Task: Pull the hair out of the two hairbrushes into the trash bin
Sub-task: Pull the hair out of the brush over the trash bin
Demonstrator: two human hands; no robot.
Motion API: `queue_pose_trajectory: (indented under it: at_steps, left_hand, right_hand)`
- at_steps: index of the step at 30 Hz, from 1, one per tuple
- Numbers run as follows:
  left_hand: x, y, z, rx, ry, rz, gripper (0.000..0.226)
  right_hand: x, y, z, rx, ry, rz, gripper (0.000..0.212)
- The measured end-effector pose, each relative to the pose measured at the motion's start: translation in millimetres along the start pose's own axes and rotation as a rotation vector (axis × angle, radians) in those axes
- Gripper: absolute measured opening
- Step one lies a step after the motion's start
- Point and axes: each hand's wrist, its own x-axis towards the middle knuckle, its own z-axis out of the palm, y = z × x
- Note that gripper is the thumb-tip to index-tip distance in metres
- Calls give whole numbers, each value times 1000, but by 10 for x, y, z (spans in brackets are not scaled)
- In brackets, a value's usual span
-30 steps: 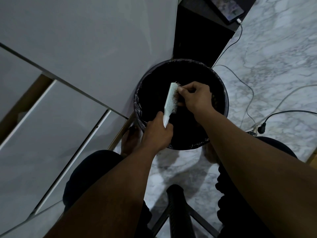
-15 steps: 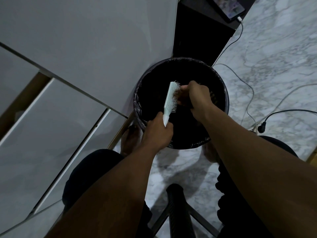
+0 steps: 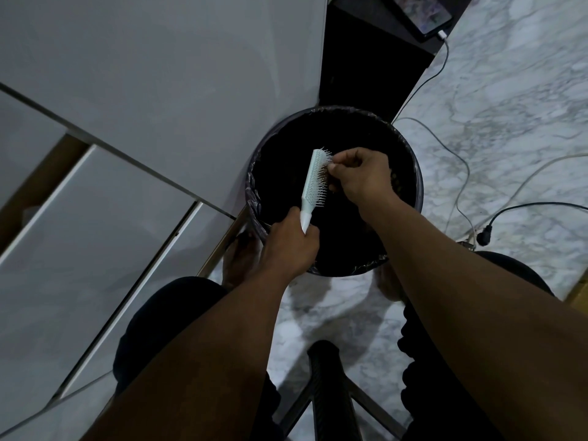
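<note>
A pale mint hairbrush [image 3: 313, 179] is held over the round black trash bin [image 3: 413, 160], bristles facing right. My left hand [image 3: 288, 246] is closed around its handle at the bin's near rim. My right hand [image 3: 362, 176] is above the bin's middle, fingertips pinched at the bristles in the upper half of the brush head, where brownish hair shows. Only one hairbrush is in view.
White cabinet doors [image 3: 127, 106] fill the left. A dark unit [image 3: 366, 68] stands behind the bin with a phone [image 3: 420, 11] on it. Cables [image 3: 461, 160] and a plug [image 3: 483, 238] lie on the marble floor to the right. My knees and a black stool leg [image 3: 327, 377] are below.
My right hand has shifted its fingertips along the bristles and now pinches near the upper part of the brush head. The left hand and brush have stayed almost still.
</note>
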Motion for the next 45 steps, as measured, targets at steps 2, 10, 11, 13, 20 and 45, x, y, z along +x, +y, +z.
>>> queue_pose_trajectory:
  at_steps: [2, 10, 11, 13, 20, 45]
  left_hand:
    - [-3, -2, 0, 7, -10, -3, 16]
    - [9, -6, -1, -26, 14, -66, 14]
    - [10, -1, -6, -35, 18, -75, 15]
    - [18, 7, -10, -44, 28, -84, 17]
    - [7, -1, -13, 5, 5, -12, 10]
    - [-5, 64, -59, -66, 10, -105, 13]
  right_hand:
    - [17, -17, 6, 73, -33, 75, 13]
    - [16, -71, 29, 189, -162, 218, 15]
    - [2, -62, 26, 170, -173, 191, 11]
    - [-8, -16, 24, 123, -187, 148, 25]
    - [35, -9, -31, -41, -38, 46, 16]
    - [57, -40, -12, -95, -46, 182, 28]
